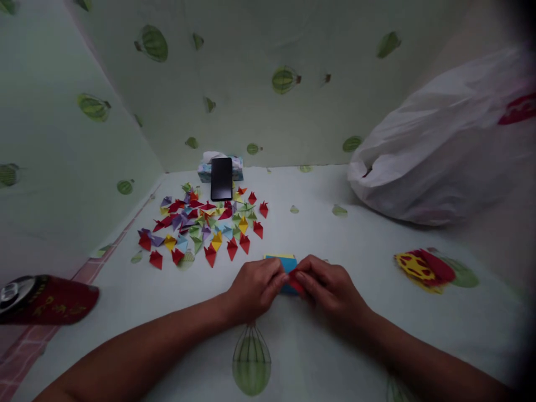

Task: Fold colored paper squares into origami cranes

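Note:
Between my two hands is a small piece of red folded paper (pixel 296 282), partly hidden by the fingers. My left hand (pixel 260 286) pinches its left end with thumb and forefinger. On the other side, my right hand (pixel 330 286) is closed on the paper, thumb pressed against the forefinger. Just beneath and behind them lies a stack of coloured paper (pixel 287 262), blue on top with a yellow edge showing. Many small folded paper figures (pixel 209 223) in red, yellow, green, purple and blue are spread over the table beyond my left hand.
A black phone (pixel 221 178) leans on a tissue box (pixel 205 172) by the wall. A big white plastic bag (pixel 435 151) bulges at the right. Red and yellow cut-out pieces (pixel 422 269) lie right of my hands. A red can (pixel 50 300) is at the left edge.

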The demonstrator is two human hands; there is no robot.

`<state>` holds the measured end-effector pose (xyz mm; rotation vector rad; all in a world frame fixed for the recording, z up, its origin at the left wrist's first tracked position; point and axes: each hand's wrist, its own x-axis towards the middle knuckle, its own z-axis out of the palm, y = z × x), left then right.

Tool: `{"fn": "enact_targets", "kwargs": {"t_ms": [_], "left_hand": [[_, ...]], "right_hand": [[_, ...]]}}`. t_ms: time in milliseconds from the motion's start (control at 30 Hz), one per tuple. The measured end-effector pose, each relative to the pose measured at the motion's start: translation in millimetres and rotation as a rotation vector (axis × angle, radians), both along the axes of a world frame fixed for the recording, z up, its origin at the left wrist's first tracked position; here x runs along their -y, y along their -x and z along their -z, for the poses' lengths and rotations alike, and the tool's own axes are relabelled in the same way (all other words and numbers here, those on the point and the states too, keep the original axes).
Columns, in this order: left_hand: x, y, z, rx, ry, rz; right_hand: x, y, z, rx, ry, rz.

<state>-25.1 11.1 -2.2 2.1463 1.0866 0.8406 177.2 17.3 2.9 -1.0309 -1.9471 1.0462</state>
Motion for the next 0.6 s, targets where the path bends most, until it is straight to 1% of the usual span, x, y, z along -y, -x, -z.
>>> {"fn": "enact_targets", "kwargs": {"t_ms": [100, 167, 267, 400, 500, 600], "left_hand": [[-5, 7, -0.6, 0.104, -0.003, -0.137], [-7, 10, -0.4, 0.183, 0.011, -0.167], [-8, 13, 1.2, 0.245, 0.029, -0.100], [-8, 14, 4.3, 0.256, -0.002, -0.068], [-8, 14, 5.9, 0.238, -0.027, -0.055], [-7, 13, 6.7, 0.240, -0.066, -0.007]], "right_hand": [[-8, -5, 0.4, -0.048, 0.034, 0.192], [-14, -8, 0.4, -0.058, 0.036, 0.264], [-18, -10, 0.8, -0.020, -0.008, 0.250], [-20, -9, 3.8, 0.025, -0.047, 0.232], [-24, -12, 7.2, 0.025, -0.070, 0.264], [-29, -15, 9.7, 0.012, -0.076, 0.306]]}}
